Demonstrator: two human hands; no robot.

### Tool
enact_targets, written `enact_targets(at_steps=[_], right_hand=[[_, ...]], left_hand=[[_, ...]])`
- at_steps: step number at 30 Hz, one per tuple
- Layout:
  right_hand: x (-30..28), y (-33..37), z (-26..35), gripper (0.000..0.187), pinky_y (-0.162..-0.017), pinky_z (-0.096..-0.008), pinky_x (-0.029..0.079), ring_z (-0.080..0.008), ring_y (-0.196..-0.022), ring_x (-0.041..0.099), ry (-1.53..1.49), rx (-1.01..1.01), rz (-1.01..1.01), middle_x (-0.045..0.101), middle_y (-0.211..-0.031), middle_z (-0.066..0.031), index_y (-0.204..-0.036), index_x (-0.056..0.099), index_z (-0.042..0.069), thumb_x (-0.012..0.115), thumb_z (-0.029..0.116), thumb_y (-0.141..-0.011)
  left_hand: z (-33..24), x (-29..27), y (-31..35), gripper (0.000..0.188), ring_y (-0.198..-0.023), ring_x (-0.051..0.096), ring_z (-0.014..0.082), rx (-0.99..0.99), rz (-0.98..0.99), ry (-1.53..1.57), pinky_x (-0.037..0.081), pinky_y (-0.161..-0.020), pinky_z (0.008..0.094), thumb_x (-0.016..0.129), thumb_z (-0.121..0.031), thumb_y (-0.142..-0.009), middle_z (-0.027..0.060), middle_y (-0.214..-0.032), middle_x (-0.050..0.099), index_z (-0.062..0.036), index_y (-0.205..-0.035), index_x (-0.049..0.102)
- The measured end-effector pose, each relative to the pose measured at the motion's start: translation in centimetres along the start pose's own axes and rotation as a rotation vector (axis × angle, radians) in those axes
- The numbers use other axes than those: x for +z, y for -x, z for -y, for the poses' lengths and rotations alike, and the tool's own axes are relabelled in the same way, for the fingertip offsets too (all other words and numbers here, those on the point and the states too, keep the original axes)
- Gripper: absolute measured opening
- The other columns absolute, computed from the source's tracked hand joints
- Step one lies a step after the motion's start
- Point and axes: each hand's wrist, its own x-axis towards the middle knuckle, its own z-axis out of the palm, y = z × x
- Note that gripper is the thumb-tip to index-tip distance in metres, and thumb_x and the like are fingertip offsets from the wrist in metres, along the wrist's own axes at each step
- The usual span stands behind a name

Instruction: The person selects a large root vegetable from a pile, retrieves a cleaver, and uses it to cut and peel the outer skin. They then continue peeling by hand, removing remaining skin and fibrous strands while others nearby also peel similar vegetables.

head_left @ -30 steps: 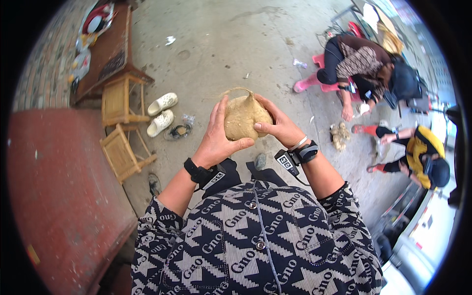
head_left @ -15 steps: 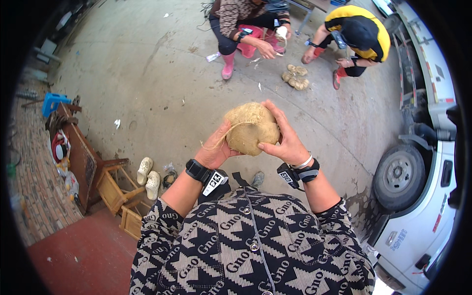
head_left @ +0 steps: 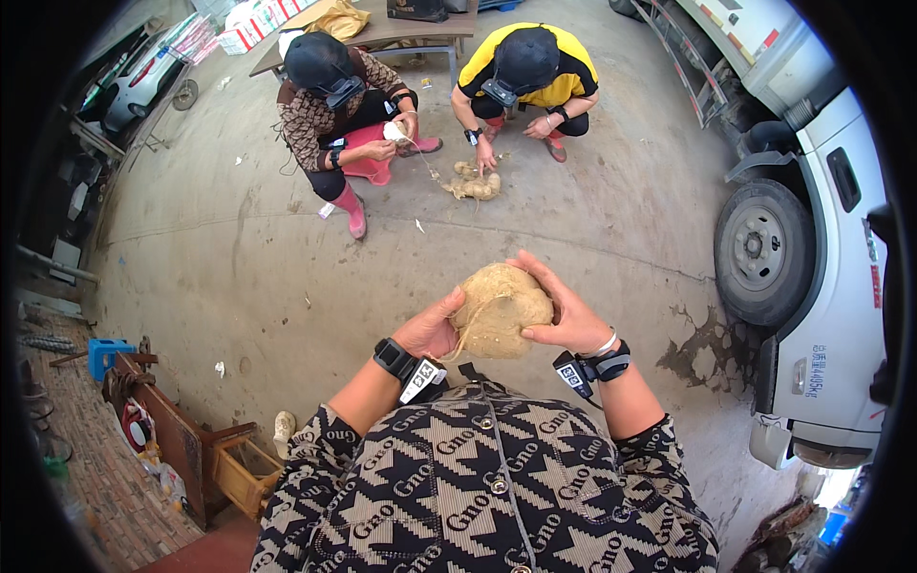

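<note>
A large tan, lobed jicama (head_left: 509, 307) is held up in front of my chest between both hands. My left hand (head_left: 432, 327) cups its left side, with the fingers partly hidden behind it. My right hand (head_left: 570, 320) grips the right side, thumb on the near face and fingers over the far top. A thin, stringy stem (head_left: 467, 330) curves across the jicama's left part and hangs near my left hand. Its underside is hidden.
Ahead, a person in yellow and black (head_left: 527, 59) squats, touching a bunch of jicamas (head_left: 475, 186). A person in a brown patterned top (head_left: 325, 86) handles a whitish piece. A white truck (head_left: 821, 315) stands right; wooden furniture (head_left: 162, 420) lies left. A table (head_left: 411, 27) stands behind them.
The view has shifted, and my hands with the jicama appear lower. The person in yellow now reaches down to the jicama bunch. My two-handed hold stays much the same.
</note>
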Motion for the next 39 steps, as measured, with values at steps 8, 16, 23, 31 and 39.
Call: enact_targets(at_steps=[8, 16, 23, 31, 39], right_hand=[[-4.9, 3.0, -1.5, 0.095, -0.111, -0.0350, 0.027, -0.0220, -0.137, 0.030, -0.173, 0.104, -0.085, 0.031, -0.149, -0.0116, -0.150, 0.019, 0.006, 0.077, 0.017, -0.076], [-10.9, 4.8, -7.3, 0.049, -0.089, -0.0315, 0.045, -0.0165, -0.110, 0.051, 0.125, 0.370, -0.581, 0.054, -0.118, -0.0099, -0.130, 0.048, 0.003, 0.064, 0.026, -0.090], [-13.4, 6.2, -10.4, 0.019, -0.074, -0.0263, 0.047, -0.0106, -0.080, 0.055, -0.020, 0.516, -0.812, 0.063, -0.090, -0.0047, -0.108, 0.058, 0.004, 0.058, 0.017, -0.094], [-15.3, 6.8, -10.7, 0.019, -0.063, -0.0245, 0.041, -0.0089, -0.068, 0.049, 0.207, 0.549, -0.837, 0.054, -0.073, 0.0003, -0.105, 0.054, 0.003, 0.057, 0.018, -0.095], [-15.6, 5.8, -9.6, 0.048, -0.080, -0.0298, 0.046, -0.0168, -0.097, 0.056, 0.461, 0.631, -0.872, 0.059, -0.109, -0.0082, -0.130, 0.048, 0.008, 0.063, 0.007, -0.084]], left_hand=[[1.0, -0.7, -7.0, 0.069, -0.127, 0.046, 0.0245, -0.206, 0.206, -0.047, 0.039, -0.106, 0.0433, 0.061, -0.037, -0.091, 0.0132, -0.141, 0.044, -0.0036, -0.143, 0.031], [0.4, -3.9, -13.8, 0.062, -0.126, 0.049, 0.0264, -0.260, -0.072, 0.092, 0.041, -0.103, 0.0476, 0.057, -0.039, -0.092, 0.0110, -0.139, 0.047, -0.0117, -0.143, 0.034], [-3.4, -10.0, -15.9, 0.062, -0.122, 0.051, 0.0253, -0.179, -0.480, 0.159, 0.045, -0.098, 0.0470, 0.056, -0.047, -0.090, 0.0076, -0.138, 0.049, -0.0159, -0.141, 0.037], [-7.0, -13.4, -18.3, 0.062, -0.119, 0.054, 0.0247, -0.128, -0.549, 0.186, 0.047, -0.095, 0.0432, 0.054, -0.052, -0.090, 0.0074, -0.133, 0.053, -0.0151, -0.138, 0.041], [-7.6, -13.9, -21.4, 0.062, -0.124, 0.050, 0.0243, -0.124, -0.596, 0.225, 0.042, -0.101, 0.0467, 0.057, -0.047, -0.089, 0.0063, -0.138, 0.048, -0.0189, -0.141, 0.037]])
